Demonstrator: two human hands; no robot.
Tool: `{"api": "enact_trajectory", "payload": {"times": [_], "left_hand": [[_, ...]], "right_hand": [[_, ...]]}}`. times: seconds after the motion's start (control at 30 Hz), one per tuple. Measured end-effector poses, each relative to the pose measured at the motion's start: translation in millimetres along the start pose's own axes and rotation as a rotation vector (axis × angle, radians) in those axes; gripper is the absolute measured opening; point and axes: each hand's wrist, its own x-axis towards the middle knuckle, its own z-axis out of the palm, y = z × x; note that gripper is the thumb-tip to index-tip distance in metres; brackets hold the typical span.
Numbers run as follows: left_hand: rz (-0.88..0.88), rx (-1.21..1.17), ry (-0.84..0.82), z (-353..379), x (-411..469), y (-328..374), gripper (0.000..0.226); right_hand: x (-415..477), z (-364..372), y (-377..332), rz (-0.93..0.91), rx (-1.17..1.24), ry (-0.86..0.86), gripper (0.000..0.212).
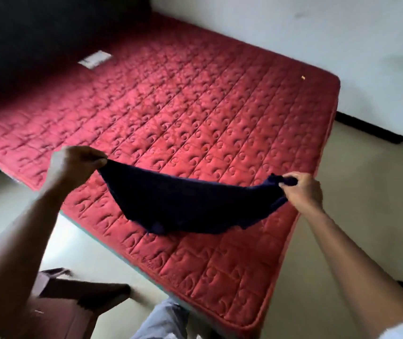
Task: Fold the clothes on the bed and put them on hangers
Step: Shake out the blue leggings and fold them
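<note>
A dark navy garment (185, 204) hangs stretched between my two hands above the near corner of the red quilted mattress (195, 106). My left hand (75, 165) pinches its left end with curled fingers. My right hand (303, 189) grips the bunched right end. The garment's middle sags down and its lower edge touches or nearly touches the mattress. No hangers are in view.
A white label (95, 59) lies on the mattress at the far left. A brown wooden piece of furniture (73, 304) stands at my lower left. Pale floor (367, 192) runs along the mattress's right side, with a white wall (318, 33) behind.
</note>
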Motion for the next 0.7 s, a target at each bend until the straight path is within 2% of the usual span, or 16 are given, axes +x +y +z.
{"api": "enact_trajectory", "payload": {"times": [0.13,0.23,0.3,0.37,0.5,0.57,0.6,0.63,0.7], "left_hand": [[0.072,-0.116,0.373,-43.8,-25.6,35.6,0.023],[0.145,-0.084,0.510,-59.2,-48.1,64.1,0.021],[0.181,-0.158,0.669,-69.2,-66.4,80.0,0.021],[0.190,-0.218,0.742,-76.6,-80.7,92.8,0.020],[0.243,-0.241,0.665,-84.8,-107.8,112.0,0.018],[0.337,-0.367,0.691,-85.7,-127.0,123.1,0.010],[0.377,-0.428,0.643,-83.7,-134.8,129.3,0.004],[0.392,-0.469,0.528,-81.6,-141.8,135.3,0.006],[0.380,-0.418,0.148,-74.1,-152.4,144.4,0.019]], "right_hand": [[-2.6,-39.5,-19.7,-0.028,0.192,0.291,0.020],[-9.9,-56.3,-33.6,-0.008,0.132,0.442,0.026],[-16.6,-69.6,-42.5,0.021,0.232,0.579,0.030],[-21.7,-82.0,-49.9,0.064,0.386,0.618,0.032],[-21.6,-104.4,-51.7,0.267,0.721,0.565,0.035],[-15.8,-115.3,-49.0,0.368,1.034,0.599,0.034],[-12.4,-121.7,-46.5,0.392,1.226,0.605,0.035],[-11.0,-128.4,-45.1,0.406,1.379,0.596,0.035],[-10.6,-139.7,-40.6,0.408,1.532,0.559,0.034]]}}
